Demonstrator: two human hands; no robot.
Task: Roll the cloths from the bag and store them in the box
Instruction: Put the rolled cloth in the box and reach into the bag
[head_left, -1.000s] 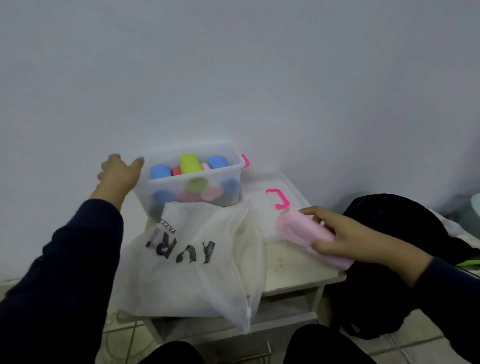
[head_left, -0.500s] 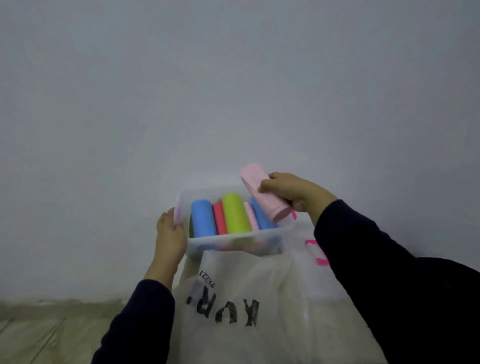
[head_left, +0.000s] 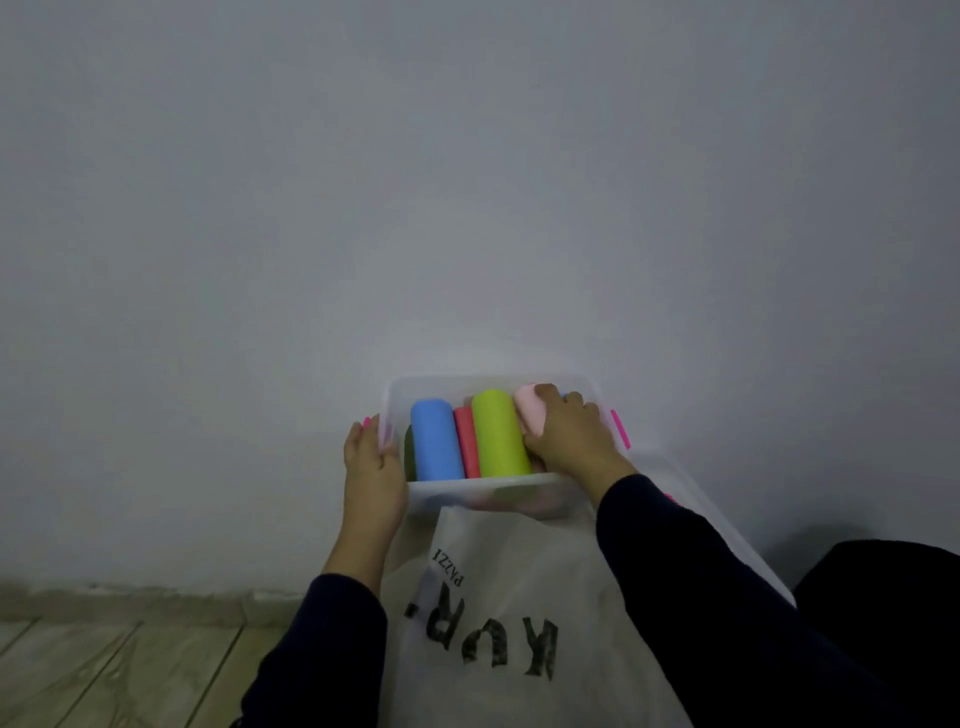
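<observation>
Pink roll going into the box

Right hand (head_left: 569, 436) grips the soft, light pink roll (head_left: 531, 413) around its middle; left hand (head_left: 375, 467) holds the box (head_left: 488, 486) wall at 9 o'clock.

Box (head_left: 488, 491) and bag (head_left: 498, 623) atop hidden table.
</observation>
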